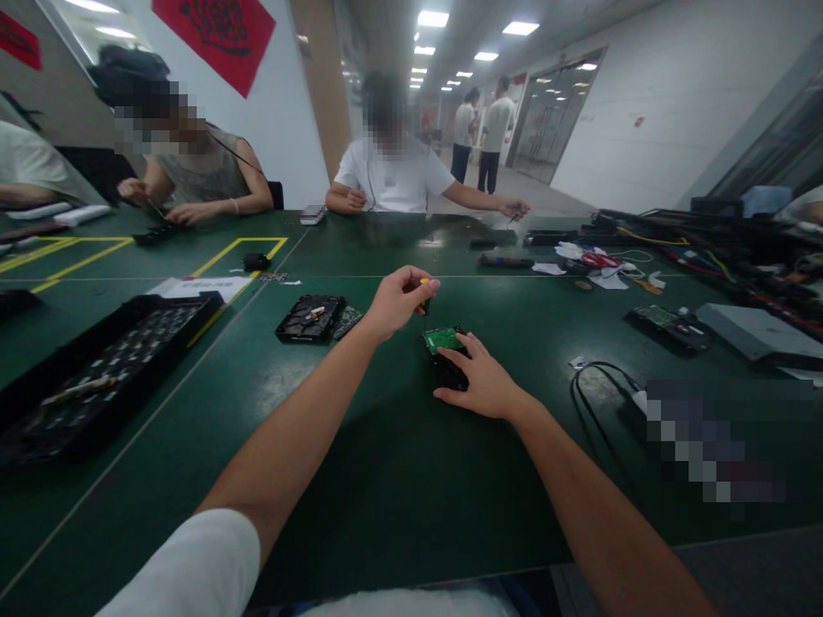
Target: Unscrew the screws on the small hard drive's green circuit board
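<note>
My left hand (399,300) is closed in a pinch round the yellow-topped handle of a small screwdriver (426,297). Its shaft points down at the far edge of a hard drive (442,340), which lies on the table with its green circuit board facing up. Thumb and fingers of my right hand (482,377) span the near part of that drive and hold it against the table. Left of my hands lie a black hard drive (311,319) with small pieces on top and a loose circuit board (348,322) beside it.
A long black tray (109,368) stands on the green table (399,514) at left. On the right are another drive (669,329), a grey metal box (759,332), a black cable (595,420) and heaped cables (707,240). Co-workers sit across the table.
</note>
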`<state>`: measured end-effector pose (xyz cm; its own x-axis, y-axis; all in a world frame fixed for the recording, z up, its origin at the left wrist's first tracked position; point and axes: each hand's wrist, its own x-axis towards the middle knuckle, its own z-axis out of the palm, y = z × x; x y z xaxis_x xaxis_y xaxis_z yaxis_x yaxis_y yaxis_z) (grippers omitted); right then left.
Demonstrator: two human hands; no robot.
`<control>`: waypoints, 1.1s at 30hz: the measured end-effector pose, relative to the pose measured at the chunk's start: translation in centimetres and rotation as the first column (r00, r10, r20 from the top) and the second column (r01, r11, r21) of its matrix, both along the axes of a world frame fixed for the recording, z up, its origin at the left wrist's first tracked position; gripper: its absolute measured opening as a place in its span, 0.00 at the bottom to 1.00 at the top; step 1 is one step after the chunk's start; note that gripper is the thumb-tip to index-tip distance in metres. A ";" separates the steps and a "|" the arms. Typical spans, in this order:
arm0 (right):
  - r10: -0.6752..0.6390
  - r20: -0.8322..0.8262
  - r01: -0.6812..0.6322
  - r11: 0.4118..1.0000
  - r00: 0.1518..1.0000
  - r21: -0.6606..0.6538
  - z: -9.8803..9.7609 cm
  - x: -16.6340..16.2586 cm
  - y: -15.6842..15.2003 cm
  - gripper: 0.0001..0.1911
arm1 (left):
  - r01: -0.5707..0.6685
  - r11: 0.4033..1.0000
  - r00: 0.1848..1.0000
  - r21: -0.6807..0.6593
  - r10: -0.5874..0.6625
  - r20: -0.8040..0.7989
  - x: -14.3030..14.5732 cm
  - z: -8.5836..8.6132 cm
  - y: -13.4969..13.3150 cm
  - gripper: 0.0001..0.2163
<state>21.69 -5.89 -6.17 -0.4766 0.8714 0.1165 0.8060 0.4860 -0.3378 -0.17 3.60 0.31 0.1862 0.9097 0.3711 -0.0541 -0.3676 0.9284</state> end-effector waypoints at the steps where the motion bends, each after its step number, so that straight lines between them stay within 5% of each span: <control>1: -0.001 0.000 0.001 1.000 1.000 0.003 0.0 0.0 0.0 0.48 | 0.028 1.000 1.000 -0.005 -0.028 0.004 0.0 0.1 0.0 0.17; 7: -0.001 0.000 0.001 1.000 1.000 0.019 0.0 0.0 0.0 0.48 | 0.157 0.986 0.983 -0.062 -0.150 0.103 -0.2 0.2 0.0 0.12; 15: -0.001 -0.010 0.001 1.000 1.000 0.016 -0.2 0.0 0.0 0.48 | 0.139 0.984 0.986 -0.109 -0.127 0.108 -0.3 0.4 0.0 0.11; 24: 0.002 -0.006 -0.002 1.000 1.000 0.011 -0.1 0.0 0.0 0.48 | -0.077 0.997 0.996 0.001 0.077 0.034 0.2 -0.2 0.1 0.16; 33: 0.002 -0.011 -0.002 1.000 1.000 0.025 -0.2 0.0 0.0 0.48 | 0.092 0.995 0.996 -0.023 -0.092 0.018 0.3 0.0 -0.2 0.17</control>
<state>21.69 -5.86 -6.36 -0.4772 0.8670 0.1436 0.8010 0.4963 -0.3347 0.13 3.42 0.28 0.2632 0.8976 0.3536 -0.1027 -0.3384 0.9354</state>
